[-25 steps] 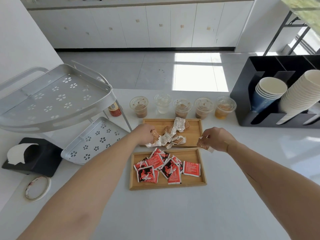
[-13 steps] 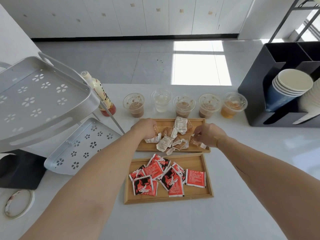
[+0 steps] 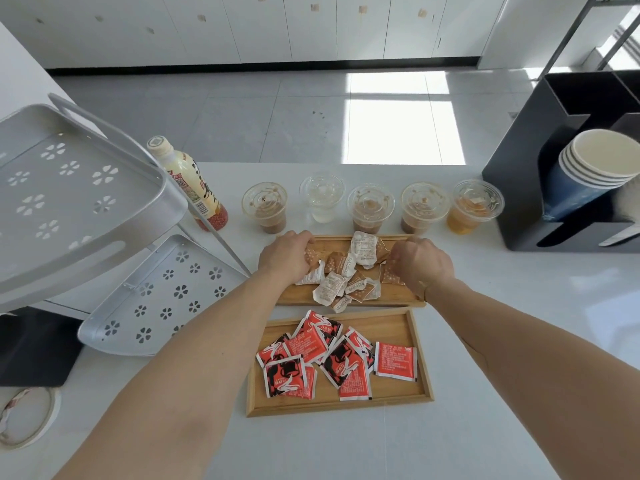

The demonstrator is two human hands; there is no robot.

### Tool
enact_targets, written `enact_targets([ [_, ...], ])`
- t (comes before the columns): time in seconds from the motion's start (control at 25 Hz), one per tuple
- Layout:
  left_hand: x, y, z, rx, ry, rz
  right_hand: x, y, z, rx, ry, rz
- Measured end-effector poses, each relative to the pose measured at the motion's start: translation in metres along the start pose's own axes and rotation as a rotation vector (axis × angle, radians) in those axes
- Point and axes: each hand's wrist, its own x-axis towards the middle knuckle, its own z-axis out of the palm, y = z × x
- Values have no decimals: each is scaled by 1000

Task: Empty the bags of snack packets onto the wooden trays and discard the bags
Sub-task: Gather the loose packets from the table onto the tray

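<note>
Working left to right: my left hand [image 3: 285,252] is curled around a brown packet at the left end of the far wooden tray [image 3: 391,296], where the brown and white packets [image 3: 349,275] lie heaped; my right hand [image 3: 420,263] pinches another brown packet at the right end. Both trays look loaded, the near tray [image 3: 398,323] holding the red packets [image 3: 332,358]. No bags in sight, so discarding seems done or out of frame. Beyond, five lidded cups [image 3: 370,206] hold drinks.
</note>
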Motion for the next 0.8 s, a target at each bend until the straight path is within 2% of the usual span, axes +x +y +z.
enact_targets([
  [0.08, -7, 0, 1, 29, 71, 11, -7, -2, 1, -81, 35, -16],
  [0.2, -21, 1, -2, 4, 114, -12, -22, -1, -2, -64, 35, 0],
  [0.52, -102, 18, -17, -56, 4, -4, -101, -1, -15, -80, -138, -23],
  [0.6, -136, 19, -19, -33, -50, -5, -130, -2, -17, -61, -171, -32],
  [0.8, -214, 10, -16, 68, -373, 9, -200, -8, -22, -42, -247, -48],
])
